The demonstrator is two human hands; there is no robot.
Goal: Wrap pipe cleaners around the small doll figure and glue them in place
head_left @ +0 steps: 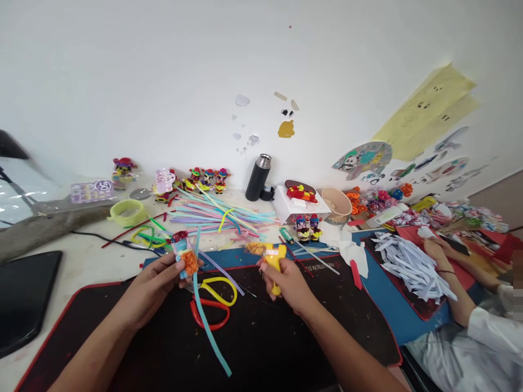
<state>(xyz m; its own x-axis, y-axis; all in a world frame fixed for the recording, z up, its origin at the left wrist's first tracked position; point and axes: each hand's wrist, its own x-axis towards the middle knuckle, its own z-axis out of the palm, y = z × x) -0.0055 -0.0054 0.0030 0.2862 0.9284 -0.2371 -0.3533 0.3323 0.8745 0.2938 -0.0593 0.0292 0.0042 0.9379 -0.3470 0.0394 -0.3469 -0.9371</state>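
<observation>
My left hand is closed on a small pipe-cleaner doll with a dark red top, light-blue body and orange front. From the doll a long light-blue pipe cleaner trails down toward me. A yellow hot glue gun is gripped in my right hand, its brownish nozzle pointing left toward the doll, with a gap between them. Scissors with one yellow and one red handle lie on the black mat between my hands, their blades partly hidden behind the doll.
A pile of pastel pipe cleaners, a green tape roll, a black thermos and finished dolls stand along the wall. At right, a co-worker's hand is beside a heap of white paper strips.
</observation>
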